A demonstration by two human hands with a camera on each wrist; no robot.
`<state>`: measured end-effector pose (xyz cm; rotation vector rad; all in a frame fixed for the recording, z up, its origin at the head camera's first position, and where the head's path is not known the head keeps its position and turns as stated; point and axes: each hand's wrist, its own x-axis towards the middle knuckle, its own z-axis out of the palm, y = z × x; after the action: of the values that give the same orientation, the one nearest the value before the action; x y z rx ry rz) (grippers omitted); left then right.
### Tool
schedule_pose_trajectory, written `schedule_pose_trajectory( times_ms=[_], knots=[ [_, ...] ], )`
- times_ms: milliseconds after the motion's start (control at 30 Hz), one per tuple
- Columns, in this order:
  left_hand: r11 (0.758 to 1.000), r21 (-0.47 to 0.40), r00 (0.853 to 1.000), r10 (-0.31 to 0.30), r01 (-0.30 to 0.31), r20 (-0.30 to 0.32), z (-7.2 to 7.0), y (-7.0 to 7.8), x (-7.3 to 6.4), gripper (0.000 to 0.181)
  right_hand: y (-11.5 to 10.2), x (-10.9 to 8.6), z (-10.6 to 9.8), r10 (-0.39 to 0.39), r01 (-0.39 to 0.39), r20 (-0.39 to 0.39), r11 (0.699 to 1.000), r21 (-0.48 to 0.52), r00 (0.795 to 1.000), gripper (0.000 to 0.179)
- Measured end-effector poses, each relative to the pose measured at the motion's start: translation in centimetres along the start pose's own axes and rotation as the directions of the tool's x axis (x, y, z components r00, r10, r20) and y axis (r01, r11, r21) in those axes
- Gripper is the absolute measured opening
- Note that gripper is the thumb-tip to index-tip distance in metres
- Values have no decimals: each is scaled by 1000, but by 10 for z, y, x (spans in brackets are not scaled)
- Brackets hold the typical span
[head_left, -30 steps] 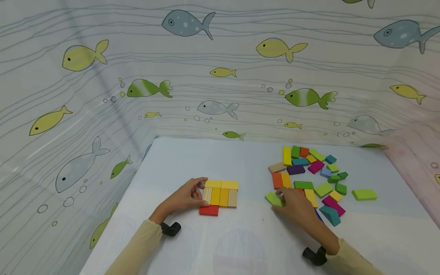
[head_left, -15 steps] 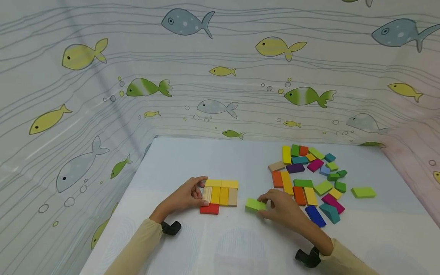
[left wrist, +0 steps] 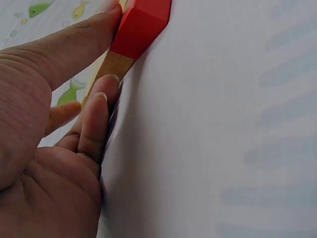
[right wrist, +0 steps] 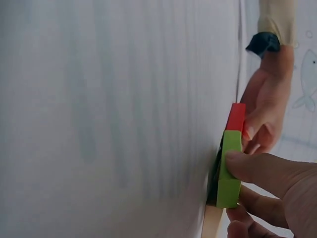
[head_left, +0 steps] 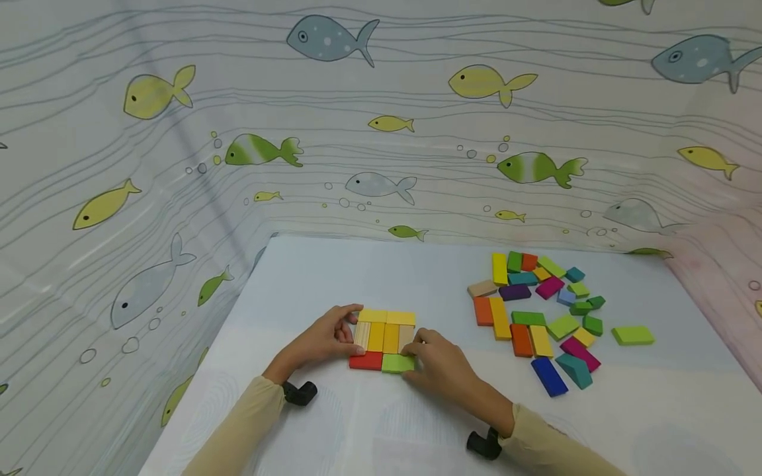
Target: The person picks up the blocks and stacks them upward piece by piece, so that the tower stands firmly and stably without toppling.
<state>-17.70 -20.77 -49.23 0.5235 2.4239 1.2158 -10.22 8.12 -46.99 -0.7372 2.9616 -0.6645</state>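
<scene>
Flat wooden blocks form a tight rectangle on the table. Its back row is pale yellow blocks, with yellow blocks and plain wood blocks in the middle. A red block lies at the front left. My left hand holds the rectangle's left side, index finger at the back corner, thumb by the red block. My right hand pinches a light green block at the front right, its end against the red one. In the right wrist view, the thumb presses the green block's face.
Loose blocks in many colours lie at the right, among them a blue block, an orange-red block and a teal wedge-like block. One light green block lies farther right. A fish-patterned sheet rises behind the table.
My right hand has carried the light green block leftward from the loose blocks to the rectangle's front row, beside the red block. My left hand has stayed at the rectangle's left side.
</scene>
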Motion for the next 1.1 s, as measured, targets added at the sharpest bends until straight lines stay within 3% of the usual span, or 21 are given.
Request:
schedule_pose_trajectory(
  times_ms=[100, 267, 467, 600, 767, 933, 1100],
  knots=[
    [1000, 13, 1000, -1, 1, -4, 0, 1, 1, 93, -2, 2, 2, 1, -1, -13, 1000, -1, 1000, 36],
    [1000, 20, 1000, 3, -2, -5, -1, 1, 2, 93, -1, 4, 2, 10, -9, -2, 997, 77, 1000, 31],
    [1000, 10, 1000, -9, 9, 0, 0, 1, 0, 93, 13, 6, -6, 95, -93, -17, 990, 108, 995, 19],
    [1000, 11, 1000, -24, 24, -1, 0, 1, -4, 94, 42, 10, -18, 165, -158, -52, 981, 112, 985, 17],
    [1000, 7, 1000, -16, 16, -3, -1, 1, -4, 95, 96, 10, -39, 140, -127, -104, 984, 123, 985, 32],
    [1000, -6, 1000, -12, 12, 7, -1, 1, -2, 96, 133, 3, -57, 139, -137, -12, 986, 96, 990, 50],
    [1000, -12, 1000, -18, 19, 13, -1, 3, -1, 96, 146, 2, -65, 156, -156, 14, 984, 85, 988, 56]
  ],
)
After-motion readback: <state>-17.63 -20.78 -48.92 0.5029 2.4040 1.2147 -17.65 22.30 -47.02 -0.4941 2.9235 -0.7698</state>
